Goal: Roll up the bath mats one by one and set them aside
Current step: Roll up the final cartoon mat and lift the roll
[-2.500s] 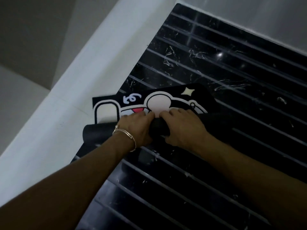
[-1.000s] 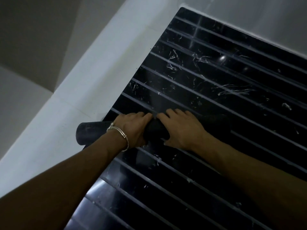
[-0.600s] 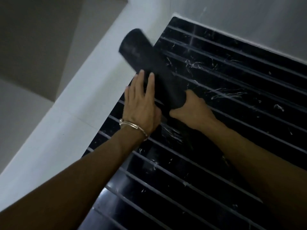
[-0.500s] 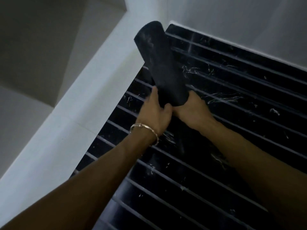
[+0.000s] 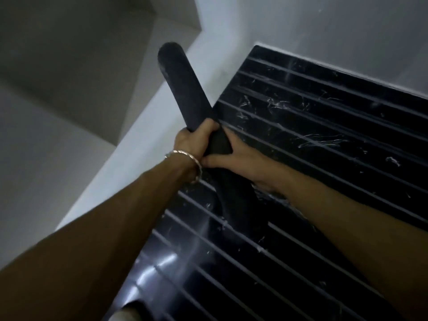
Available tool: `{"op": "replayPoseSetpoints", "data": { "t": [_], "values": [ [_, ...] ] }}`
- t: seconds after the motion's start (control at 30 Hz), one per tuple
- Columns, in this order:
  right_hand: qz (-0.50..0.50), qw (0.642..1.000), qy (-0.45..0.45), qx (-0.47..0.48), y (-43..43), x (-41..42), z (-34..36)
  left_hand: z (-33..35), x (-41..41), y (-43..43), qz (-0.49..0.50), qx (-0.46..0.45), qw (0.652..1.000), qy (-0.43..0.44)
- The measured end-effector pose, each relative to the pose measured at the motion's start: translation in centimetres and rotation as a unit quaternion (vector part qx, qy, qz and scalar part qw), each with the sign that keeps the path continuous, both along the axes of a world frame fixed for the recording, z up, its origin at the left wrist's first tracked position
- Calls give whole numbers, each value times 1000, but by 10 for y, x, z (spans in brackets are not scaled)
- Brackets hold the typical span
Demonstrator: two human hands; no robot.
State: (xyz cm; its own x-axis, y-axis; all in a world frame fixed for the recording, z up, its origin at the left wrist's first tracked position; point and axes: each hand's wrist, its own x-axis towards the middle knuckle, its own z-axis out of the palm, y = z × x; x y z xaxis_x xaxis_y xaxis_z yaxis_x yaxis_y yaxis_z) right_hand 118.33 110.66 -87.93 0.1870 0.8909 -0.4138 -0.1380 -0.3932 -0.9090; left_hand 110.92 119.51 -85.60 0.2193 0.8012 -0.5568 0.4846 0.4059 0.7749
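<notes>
A black bath mat (image 5: 183, 86), rolled into a tight tube, is lifted off the floor and tilts up and to the left. Its far end reaches over the white ledge. My left hand (image 5: 193, 140), with a thin bracelet on the wrist, grips the roll around its middle. Just below it, my right hand (image 5: 234, 156) holds the roll from the right, thumb underneath. The roll's lower end runs down between my forearms and blends into the dark floor.
The floor is black marble (image 5: 324, 140) with white veins and thin pale grooves. A white ledge (image 5: 143, 140) borders it on the left, with a grey recess beyond. A white wall (image 5: 324, 31) closes the far side.
The mat was rolled the rest of the way flat on the floor. Both hands then lifted the finished roll and swung its far end up and left, over the ledge.
</notes>
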Motion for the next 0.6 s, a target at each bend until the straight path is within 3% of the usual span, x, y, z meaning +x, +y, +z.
{"op": "replayPoseSetpoints", "data": {
  "t": [0.13,0.27,0.4,0.6],
  "values": [
    [46,990,122,54,38,-34,53,52,-51,39,60,-28,996,-58],
    [91,993,9,68,65,-84,83,81,-102,55,81,-46,994,-65],
    [171,981,-78,49,72,-135,93,100,-153,54,92,26,994,48],
    [268,961,-67,-21,81,-187,105,116,-219,40,81,-4,984,157]
  ]
}}
